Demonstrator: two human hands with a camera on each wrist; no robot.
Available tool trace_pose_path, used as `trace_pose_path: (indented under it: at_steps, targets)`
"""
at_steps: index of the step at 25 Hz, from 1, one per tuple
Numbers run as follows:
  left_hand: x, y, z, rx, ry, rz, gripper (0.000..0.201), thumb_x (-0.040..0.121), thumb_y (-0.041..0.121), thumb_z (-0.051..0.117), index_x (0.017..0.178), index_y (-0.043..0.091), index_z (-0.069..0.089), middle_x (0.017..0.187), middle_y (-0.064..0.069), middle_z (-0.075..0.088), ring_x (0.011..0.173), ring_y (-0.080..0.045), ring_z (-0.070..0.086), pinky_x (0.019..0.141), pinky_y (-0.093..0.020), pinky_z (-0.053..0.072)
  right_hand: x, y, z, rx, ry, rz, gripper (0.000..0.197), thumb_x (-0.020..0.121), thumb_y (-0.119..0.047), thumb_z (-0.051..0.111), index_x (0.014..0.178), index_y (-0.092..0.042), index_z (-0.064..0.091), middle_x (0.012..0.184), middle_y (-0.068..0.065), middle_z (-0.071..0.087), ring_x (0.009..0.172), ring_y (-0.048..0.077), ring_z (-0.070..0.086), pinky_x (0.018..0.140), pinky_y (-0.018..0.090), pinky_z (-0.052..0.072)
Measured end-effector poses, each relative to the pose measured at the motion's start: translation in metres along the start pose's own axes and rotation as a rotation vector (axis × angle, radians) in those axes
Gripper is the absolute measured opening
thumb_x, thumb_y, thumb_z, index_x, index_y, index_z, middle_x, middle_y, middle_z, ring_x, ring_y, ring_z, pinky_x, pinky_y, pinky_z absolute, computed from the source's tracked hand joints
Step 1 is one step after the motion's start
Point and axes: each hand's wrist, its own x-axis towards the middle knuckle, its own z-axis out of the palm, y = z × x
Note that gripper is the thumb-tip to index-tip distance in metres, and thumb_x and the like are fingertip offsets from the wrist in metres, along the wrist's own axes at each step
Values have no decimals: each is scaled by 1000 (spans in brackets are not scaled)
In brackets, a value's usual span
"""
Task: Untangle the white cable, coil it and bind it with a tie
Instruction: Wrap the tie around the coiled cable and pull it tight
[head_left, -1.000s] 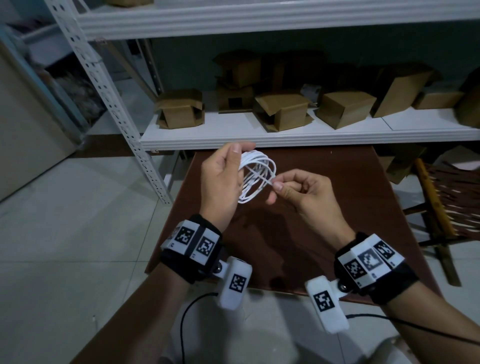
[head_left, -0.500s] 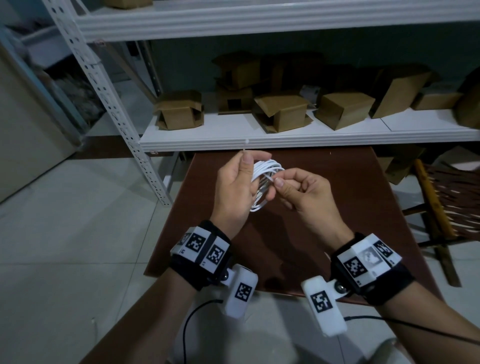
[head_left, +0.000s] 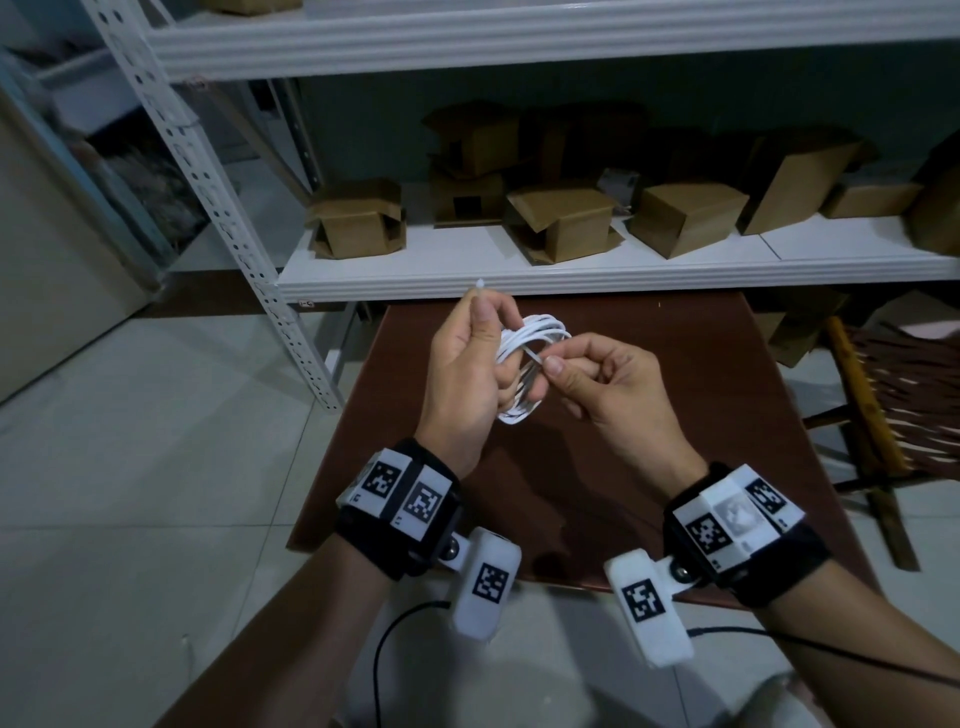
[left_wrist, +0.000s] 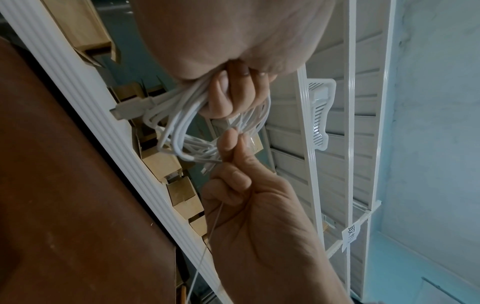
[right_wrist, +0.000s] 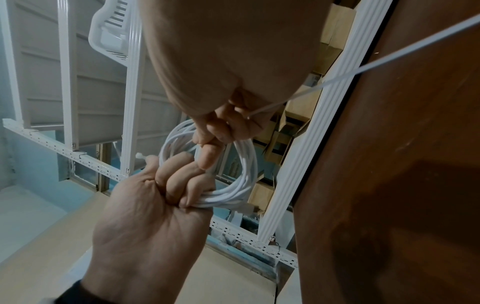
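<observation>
The thin white cable (head_left: 535, 338) is already untangled and wound into a compact round coil of several loops, held in the air above the dark brown wooden worktop (head_left: 649, 395). Coiling looks finished; binding is the step in hand. The left hand (head_left: 467, 374) clenches one side of the coil, its fingers curled through the loops, and the small head of the thin white plastic tie (right_wrist: 363, 70) pokes up beside its thumb. The right hand (head_left: 602, 384) pinches the tie's strap right at the coil, with the long tail trailing away past the palm. Whether the tail is threaded through the head yet I cannot tell; cinching it snug is left.

Compared with a second ago, both hands sit closer together and the coil, then spread wider, is squeezed into a tighter bundle.
</observation>
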Motion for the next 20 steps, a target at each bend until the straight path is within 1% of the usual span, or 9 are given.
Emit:
trace_pose_path:
  at_steps: [3,5,6,8,10,13,15,17,20]
  targets:
    - [-1,1,1,-55,-23,-31,44,114,37,17,106,5,45,44,8,28,30,-1,33,36,-12,25,-1,1,-1,-11,1,-7,10,99,3,61,102,12,64,67,8,74,57,31,31,47,21,29]
    - [-2,2,2,-75,-37,-46,55,113,41,14,112,-2,48,44,9,28,31,-1,31,37,-13,24,0,2,-2,-22,3,-16,9,99,2,62,102,10,64,68,9,74,62,35,35,48,24,27]
    - [-2,1,2,-63,-45,-48,61,113,43,14,119,-6,50,45,9,28,32,-1,29,37,-14,23,0,2,-3,-27,2,-24,9,99,2,62,101,10,64,69,9,74,63,35,36,48,24,26]
    - [-1,0,1,-16,-63,-34,60,113,42,18,135,2,56,47,9,26,35,-3,25,38,-17,21,0,2,-3,-31,-1,-33,10,99,1,62,101,10,65,70,11,74,63,36,38,49,24,28]
    - [-1,-1,1,27,-71,-34,52,114,36,22,139,7,57,46,10,30,36,-1,30,38,-17,25,0,2,-3,-29,1,-34,9,98,0,63,101,8,66,71,13,74,61,35,41,49,22,32]
    - [-2,0,5,91,-67,-28,40,113,27,35,136,3,56,45,11,38,38,-1,39,41,-16,32,-2,2,-2,-26,-3,-38,8,98,1,63,100,8,67,71,13,74,54,24,47,49,17,36]
    - [-3,1,6,129,-66,-13,33,111,17,44,132,-5,56,42,9,43,37,1,40,42,-15,34,-3,2,-2,-18,-6,-35,13,99,4,61,103,17,64,68,11,73,51,18,50,49,15,37]
    - [-3,0,6,156,-54,-5,31,111,12,43,127,-11,58,40,10,44,34,2,39,41,-13,33,-3,2,-2,-9,-4,-27,16,99,7,59,106,22,61,65,7,73,46,8,51,48,13,38]
    - [-3,-3,4,216,-33,-2,40,113,17,36,120,-11,64,38,12,43,32,2,37,40,-12,31,-1,4,-3,-52,-9,-9,15,99,3,62,104,16,64,68,8,75,47,11,42,47,16,33]
